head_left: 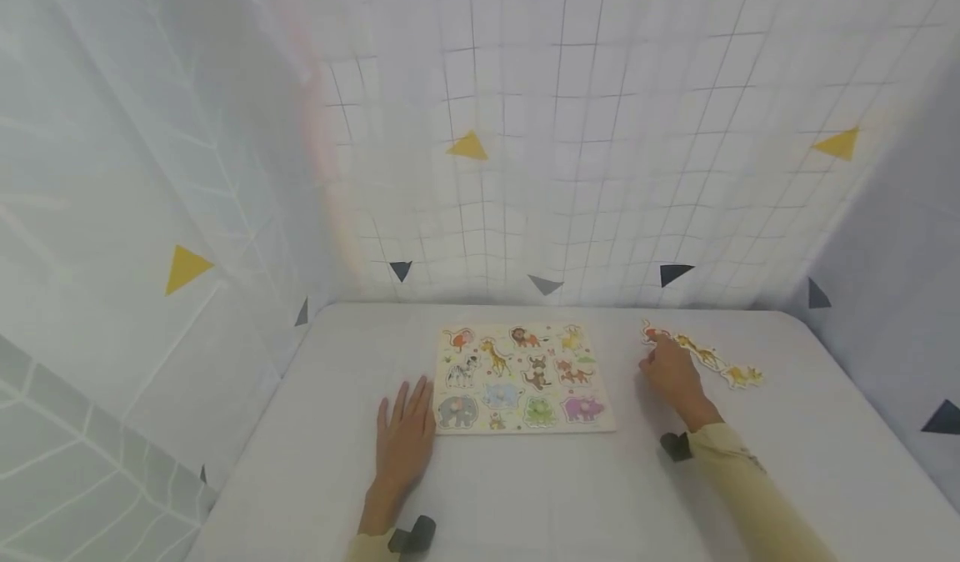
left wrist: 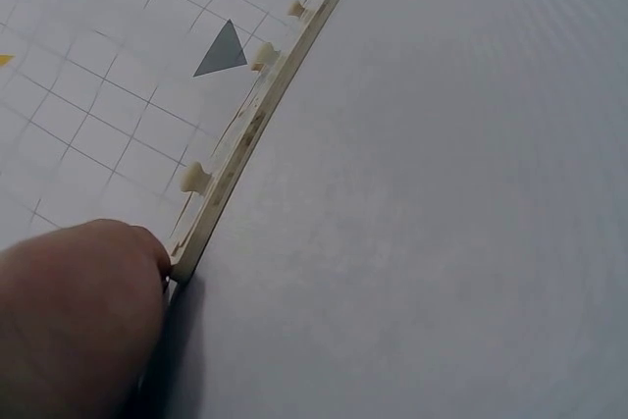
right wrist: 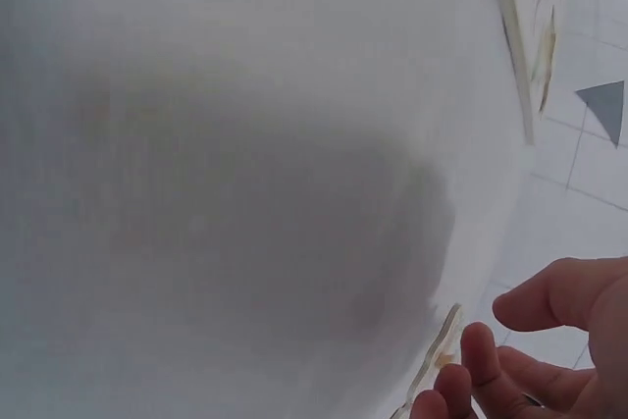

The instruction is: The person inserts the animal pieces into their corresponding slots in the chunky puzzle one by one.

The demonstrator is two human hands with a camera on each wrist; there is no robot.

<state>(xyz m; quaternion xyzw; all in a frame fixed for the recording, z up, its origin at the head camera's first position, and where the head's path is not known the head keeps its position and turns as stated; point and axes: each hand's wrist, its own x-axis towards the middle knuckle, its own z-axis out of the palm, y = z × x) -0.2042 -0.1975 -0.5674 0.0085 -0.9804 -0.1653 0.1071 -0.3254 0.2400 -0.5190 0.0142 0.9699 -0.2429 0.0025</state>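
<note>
A wooden knobbed puzzle board (head_left: 555,430) with animal pictures lies flat on the table. My left hand (head_left: 406,437) rests palm down by its left edge, fingers extended. In the left wrist view, that hand (left wrist: 83,316) touches the board's corner (left wrist: 186,262). At the right, my right hand (head_left: 675,383) reaches to a red monkey piece (head_left: 649,333), partly hidden by its fingers. The thumb (right wrist: 549,296) stands apart from the bent fingers in the right wrist view, with a piece's edge (right wrist: 437,345) just beyond the fingertips. No grip on it shows.
A giraffe piece (head_left: 697,351) and a yellow animal piece (head_left: 744,376) lie in a slanting row beside the monkey. Knobs (left wrist: 194,178) stand up from the board. The white table (head_left: 540,504) meets a grid-patterned cloth (head_left: 615,170) behind.
</note>
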